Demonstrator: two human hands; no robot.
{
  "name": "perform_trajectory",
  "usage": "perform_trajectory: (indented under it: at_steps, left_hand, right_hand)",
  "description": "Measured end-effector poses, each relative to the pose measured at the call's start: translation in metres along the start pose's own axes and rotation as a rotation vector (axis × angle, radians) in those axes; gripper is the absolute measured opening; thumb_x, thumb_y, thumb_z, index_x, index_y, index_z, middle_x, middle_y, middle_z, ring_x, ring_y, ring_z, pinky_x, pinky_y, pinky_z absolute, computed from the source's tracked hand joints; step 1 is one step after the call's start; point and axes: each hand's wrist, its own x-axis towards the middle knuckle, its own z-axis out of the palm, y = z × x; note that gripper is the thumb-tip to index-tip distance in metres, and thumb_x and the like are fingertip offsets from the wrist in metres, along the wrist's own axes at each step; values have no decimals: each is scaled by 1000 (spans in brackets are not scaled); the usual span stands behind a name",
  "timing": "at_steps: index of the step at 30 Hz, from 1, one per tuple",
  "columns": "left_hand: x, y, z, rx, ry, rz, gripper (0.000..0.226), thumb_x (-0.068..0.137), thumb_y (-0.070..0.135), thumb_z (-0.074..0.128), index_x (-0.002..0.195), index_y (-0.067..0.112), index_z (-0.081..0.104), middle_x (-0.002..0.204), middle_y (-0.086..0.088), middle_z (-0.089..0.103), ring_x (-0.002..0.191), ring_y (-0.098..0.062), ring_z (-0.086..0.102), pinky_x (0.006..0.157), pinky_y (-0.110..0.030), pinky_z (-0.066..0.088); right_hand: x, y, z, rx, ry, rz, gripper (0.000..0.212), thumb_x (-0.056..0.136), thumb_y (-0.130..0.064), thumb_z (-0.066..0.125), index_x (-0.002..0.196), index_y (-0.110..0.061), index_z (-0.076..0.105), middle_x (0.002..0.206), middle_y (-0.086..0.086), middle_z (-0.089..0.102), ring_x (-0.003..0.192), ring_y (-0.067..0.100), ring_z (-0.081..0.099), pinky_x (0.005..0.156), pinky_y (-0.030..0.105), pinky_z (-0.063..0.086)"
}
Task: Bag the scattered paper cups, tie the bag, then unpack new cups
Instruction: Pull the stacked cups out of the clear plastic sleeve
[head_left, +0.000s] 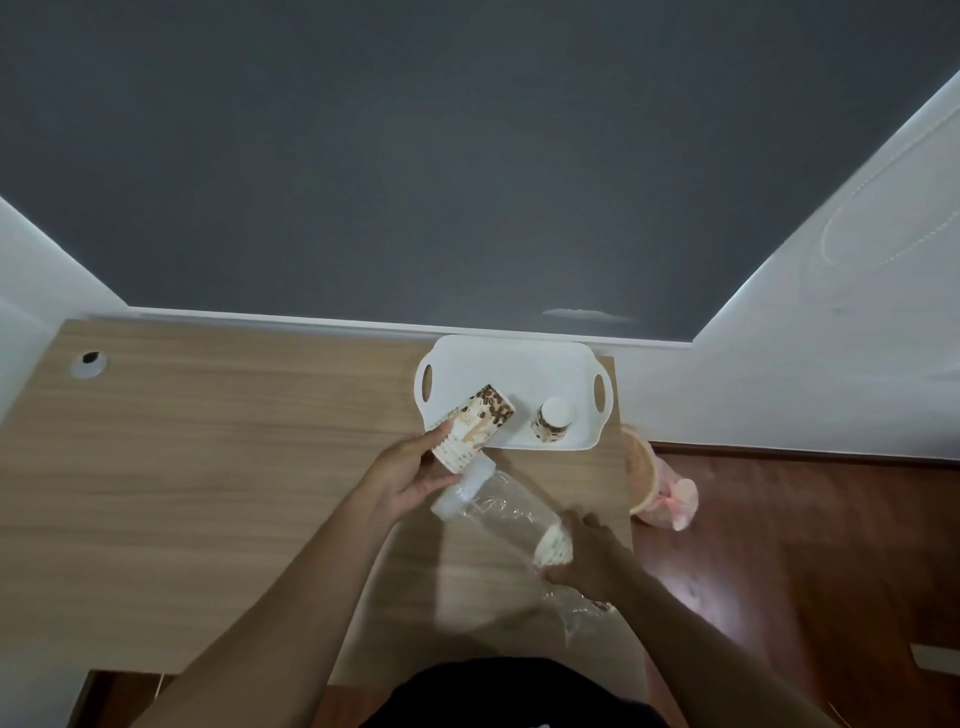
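Paper cups printed with coffee beans are nested into a stack (475, 423), which is gripped by the left hand (410, 475); its fingers (435, 435) are curled round the rim end. The stack is tilted, with its base end pointing up and away from those fingers and hanging over the near left corner of a white tray (514, 364).

Just below the left fingers, the whitish open end of a clear plastic sleeve (498, 512) is seen close against the stack; whether the two touch cannot be told. From there the sleeve runs slantwise down to the right hand (589, 558), which is closed round its lower part. A patterned cup (553, 545) is seen inside the sleeve, pinched through the plastic between the right fingers (579, 519) above and the thumb beneath; whether it is one cup or a few nested ones cannot be told. The crumpled tail of the sleeve trails out behind the right hand, toward the person.

Both hands are held over a wooden table (208, 441). Beyond the fingers of both hands, on the tray, an upturned cup (553, 421) is stood on its rim, apart from either hand. To the right of the right fingers, past the table's edge, a round basket (641, 467) lined with a pink bag (678, 499) is set on the floor.
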Motion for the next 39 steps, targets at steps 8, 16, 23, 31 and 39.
perform_trajectory:
  at_steps: [8, 16, 23, 31, 39]
  left_hand:
    - [12, 3, 31, -182, -96, -193, 47, 98, 29, 81, 134, 2, 67, 127, -19, 73, 129, -31, 67, 85, -54, 69]
    - [37, -4, 66, -222, -104, -196, 60, 93, 49, 84, 132, 7, 65, 102, -16, 76, 80, -24, 73, 67, -37, 70]
    - [54, -9, 106, 166, -223, -46, 47, 98, 35, 81, 140, 18, 67, 129, -2, 74, 111, -16, 69, 113, -39, 55]
    - [93, -32, 143, 890, -71, 492, 84, 78, 18, 100, 145, 24, 50, 142, 10, 63, 129, -14, 62, 104, -27, 50]
    - [116, -48, 152, 1157, -23, 552, 86, 78, 16, 97, 151, 20, 52, 143, -5, 57, 118, -17, 59, 102, -35, 52]
  right_hand:
    - [4, 20, -20, 61, 21, 13, 98, 74, -58, 88, 153, -21, 43, 146, 10, 52, 133, 33, 58, 105, 42, 53]
    - [6, 62, -16, 105, 35, 70, 96, 59, -76, 77, 139, -32, 46, 135, 0, 61, 124, 26, 64, 101, 44, 57]
    - [-13, 81, -43, 355, 57, 75, 63, 87, -41, 87, 141, -20, 62, 143, 4, 64, 131, 3, 64, 113, 37, 51]
    - [-12, 109, -52, 428, 155, 27, 54, 78, -33, 92, 126, -38, 67, 109, -19, 81, 96, -9, 75, 78, 5, 50]
    - [-8, 116, -52, 464, 121, 78, 59, 81, -46, 87, 132, -43, 58, 113, -22, 77, 103, -3, 74, 81, 14, 53]
